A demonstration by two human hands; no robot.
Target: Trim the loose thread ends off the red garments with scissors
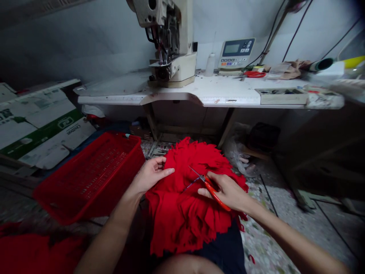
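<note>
A thick pile of red fabric pieces (196, 217) with jagged edges lies across my lap. My left hand (152, 173) grips the pile's left edge, thumb on top and fingertips partly hidden. My right hand (225, 188) is closed around scissors (212, 190) with orange-red handles. Their blades are spread apart just above the middle of the red fabric, pointing toward my left hand. Whether the blades touch the cloth, I cannot tell.
A sewing machine (171, 42) and its control panel (236, 53) stand on a white table (228, 89) ahead. Another pair of red-handled scissors (253, 74) lies there. At left are a red plastic basket (94, 175) and more red fabric (37, 251). A clear plastic bag (239, 148) sits underneath.
</note>
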